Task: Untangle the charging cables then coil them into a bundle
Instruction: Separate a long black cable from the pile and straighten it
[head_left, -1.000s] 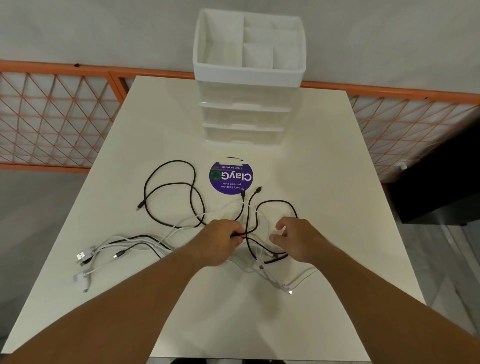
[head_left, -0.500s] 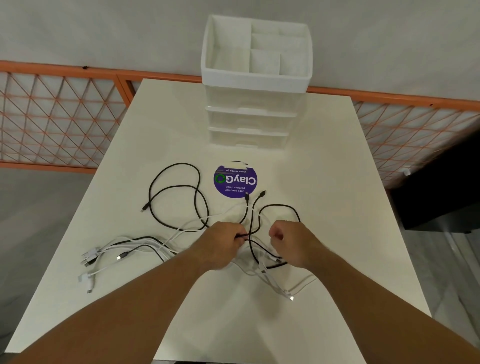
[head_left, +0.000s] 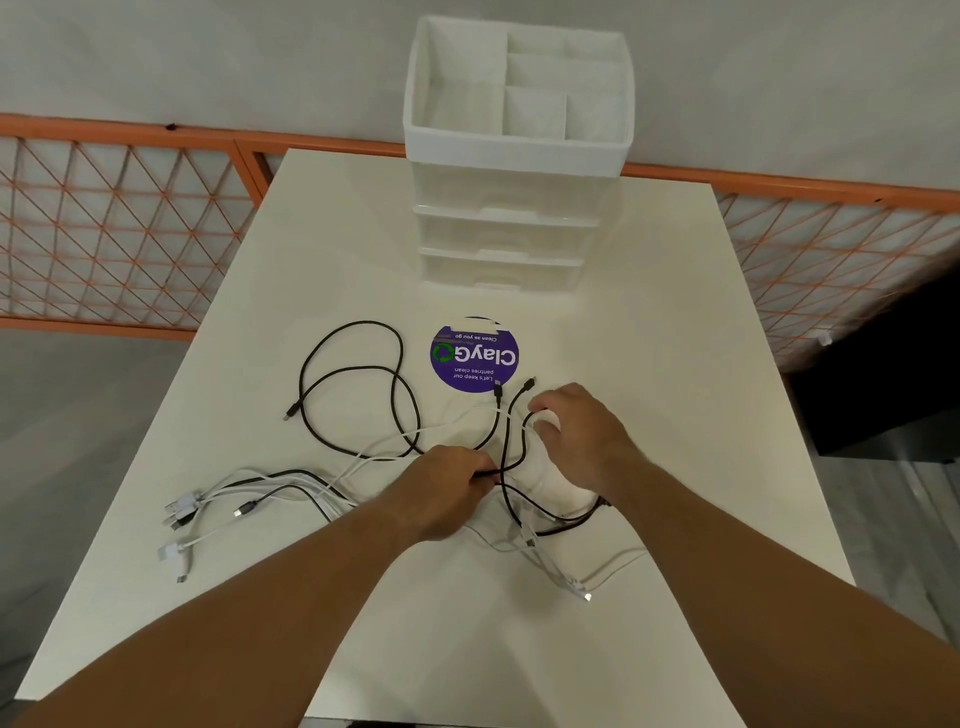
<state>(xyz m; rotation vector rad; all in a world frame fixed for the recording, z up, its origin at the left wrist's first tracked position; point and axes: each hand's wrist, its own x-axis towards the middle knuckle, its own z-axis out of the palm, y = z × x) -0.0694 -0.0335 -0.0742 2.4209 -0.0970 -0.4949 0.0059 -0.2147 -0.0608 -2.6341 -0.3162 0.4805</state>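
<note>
From my remote seat I see the charging cables (head_left: 511, 519) lying in a loose tangle at the middle of the white bench (head_left: 649, 322), with both bare forearms reaching in over the near edge. The left hand (head_left: 447, 483) is closed in a pinch on a black cable (head_left: 494, 472) right at the crossing in the knot, and that strand runs on toward me under the right wrist. The right hand (head_left: 576, 436) sits just beyond and to the right, palm down, its fingers (head_left: 545, 415) curled over a black loop; the view is too soft there for me to tell whether they actually grip it or only rest against it. To the left a long black loop (head_left: 358, 323) sprawls flat on the bench, and several white cables (head_left: 223, 486) trail out to a cluster of plugs (head_left: 182, 506) near the left edge. More white ends lie on the near side of the knot. A round purple sticker (head_left: 474, 355) sits just behind the tangle, touching nothing but a couple of plug tips. A white drawer unit (head_left: 514, 156) stands at the far edge, with an orange mesh railing (head_left: 130, 218) behind.
</note>
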